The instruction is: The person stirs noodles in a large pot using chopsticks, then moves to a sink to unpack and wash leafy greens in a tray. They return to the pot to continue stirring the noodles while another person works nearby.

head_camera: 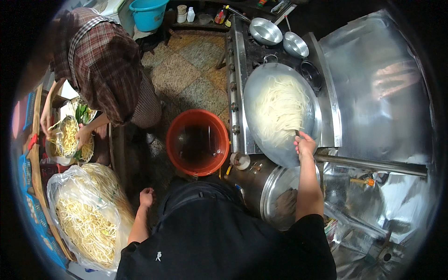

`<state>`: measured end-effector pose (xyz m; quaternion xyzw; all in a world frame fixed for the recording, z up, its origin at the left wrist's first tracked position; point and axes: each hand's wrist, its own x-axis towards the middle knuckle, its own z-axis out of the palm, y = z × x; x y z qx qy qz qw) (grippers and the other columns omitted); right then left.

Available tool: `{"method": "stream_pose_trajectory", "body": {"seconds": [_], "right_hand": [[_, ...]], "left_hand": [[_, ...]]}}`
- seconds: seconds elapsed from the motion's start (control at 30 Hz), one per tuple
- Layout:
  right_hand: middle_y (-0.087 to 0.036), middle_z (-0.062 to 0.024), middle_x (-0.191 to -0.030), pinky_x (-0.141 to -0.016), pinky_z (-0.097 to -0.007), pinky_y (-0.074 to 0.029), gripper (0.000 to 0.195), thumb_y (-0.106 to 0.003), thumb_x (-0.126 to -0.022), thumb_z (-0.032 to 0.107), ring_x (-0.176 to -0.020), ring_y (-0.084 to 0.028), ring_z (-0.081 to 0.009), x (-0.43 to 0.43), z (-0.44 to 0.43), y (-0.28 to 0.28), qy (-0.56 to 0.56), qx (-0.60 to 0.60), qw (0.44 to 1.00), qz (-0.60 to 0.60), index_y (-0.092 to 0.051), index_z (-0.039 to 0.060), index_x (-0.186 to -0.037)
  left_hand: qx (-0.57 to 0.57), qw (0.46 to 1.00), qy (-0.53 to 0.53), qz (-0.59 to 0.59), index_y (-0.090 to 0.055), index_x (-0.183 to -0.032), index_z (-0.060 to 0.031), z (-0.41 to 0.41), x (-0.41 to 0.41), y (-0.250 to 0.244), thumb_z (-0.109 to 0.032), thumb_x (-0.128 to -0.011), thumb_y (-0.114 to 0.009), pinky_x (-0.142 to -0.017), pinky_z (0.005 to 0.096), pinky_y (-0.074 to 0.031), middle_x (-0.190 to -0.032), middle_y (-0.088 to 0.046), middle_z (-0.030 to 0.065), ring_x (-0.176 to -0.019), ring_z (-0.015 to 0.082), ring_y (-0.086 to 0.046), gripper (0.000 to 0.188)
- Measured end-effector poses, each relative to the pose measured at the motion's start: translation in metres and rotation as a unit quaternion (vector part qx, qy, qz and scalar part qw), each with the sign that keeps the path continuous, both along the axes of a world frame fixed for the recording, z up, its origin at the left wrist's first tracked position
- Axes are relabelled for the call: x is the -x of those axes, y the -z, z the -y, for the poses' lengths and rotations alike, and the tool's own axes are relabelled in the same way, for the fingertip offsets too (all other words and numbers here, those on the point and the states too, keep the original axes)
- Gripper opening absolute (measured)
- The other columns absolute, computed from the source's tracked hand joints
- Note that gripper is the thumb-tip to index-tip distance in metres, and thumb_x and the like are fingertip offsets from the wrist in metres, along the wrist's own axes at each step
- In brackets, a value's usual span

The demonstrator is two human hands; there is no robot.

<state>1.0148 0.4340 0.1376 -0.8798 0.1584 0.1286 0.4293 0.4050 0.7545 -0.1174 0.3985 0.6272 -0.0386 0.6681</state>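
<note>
On the stove [239, 105] at right is a large metal wok [253, 84] filled with pale noodles [280, 108]. My right hand [305, 142] is over the wok's near right part, closed on the dark handle of a utensil [297, 133] whose far end is hidden in the noodles. At lower left, my left hand [147, 197] hangs beside my body with its fingers curled; I see nothing in it. Between the stove and the other person stands an orange-red plastic tub [169, 143], its inside dark.
A person [101, 66] at left handles bean sprouts in a bowl [69, 136]. Near them is a large plastic bag of bean sprouts [87, 227]. Two metal pans [266, 31] sit at the stove's back. A lidded metal pot [280, 196] stands below the wok. A blue bucket [148, 15] is at top.
</note>
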Motion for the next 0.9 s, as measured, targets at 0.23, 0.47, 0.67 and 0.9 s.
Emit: {"method": "stream_pose_trajectory", "body": {"seconds": [0.23,0.47,0.67,0.9], "right_hand": [[-0.064,-0.0074,-0.067,-0.037,-0.0275,-0.032,0.04,-0.065,-0.088,0.002,-0.043,-0.048,-0.0109,-0.058,0.004,-0.008,0.036,0.012,0.999,0.006,-0.061,0.0074,-0.127],[-0.072,-0.0181,-0.1,-0.077,-0.0415,-0.056,0.034,-0.06,-0.089,0.015,-0.093,-0.07,-0.0338,-0.138,0.024,-0.004,-0.141,0.379,0.909,0.101,-0.065,0.0078,-0.121],[-0.066,-0.0212,-0.119,-0.093,-0.0445,-0.051,0.032,-0.06,-0.087,0.016,-0.113,-0.062,-0.0377,-0.15,-0.01,-0.063,-0.291,0.568,0.769,0.032,-0.066,0.0039,-0.117],[-0.063,-0.0225,-0.123,-0.097,-0.0437,-0.05,0.033,-0.059,-0.085,0.01,-0.114,-0.061,-0.0387,-0.143,-0.039,-0.077,-0.475,0.611,0.633,0.01,-0.065,0.0021,-0.116]], "left_hand": [[0.003,1.0,-0.025,0.009,-0.06,-0.098,-0.0065,0.02,-0.02,0.0,-0.013,-0.097,-0.056,-0.043,0.0287,-0.037,-0.067,-0.054,0.0012,-0.05,0.0136,-0.049,0.007],[-0.013,0.999,-0.033,-0.011,-0.062,-0.099,-0.0069,0.034,-0.022,-0.004,-0.011,-0.097,-0.056,-0.045,0.0286,-0.041,-0.071,-0.058,0.0025,-0.053,0.0147,-0.053,0.008],[-0.03,0.998,-0.036,-0.049,-0.061,-0.098,-0.0075,0.055,-0.022,-0.02,-0.011,-0.097,-0.055,-0.046,0.028,-0.04,-0.07,-0.056,0.0014,-0.055,0.0135,-0.053,0.007],[-0.023,0.997,-0.063,-0.032,-0.061,-0.098,-0.0071,0.076,-0.026,-0.025,-0.013,-0.097,-0.057,-0.046,0.0292,-0.04,-0.067,-0.055,0.0006,-0.053,0.0134,-0.052,0.008]]}}
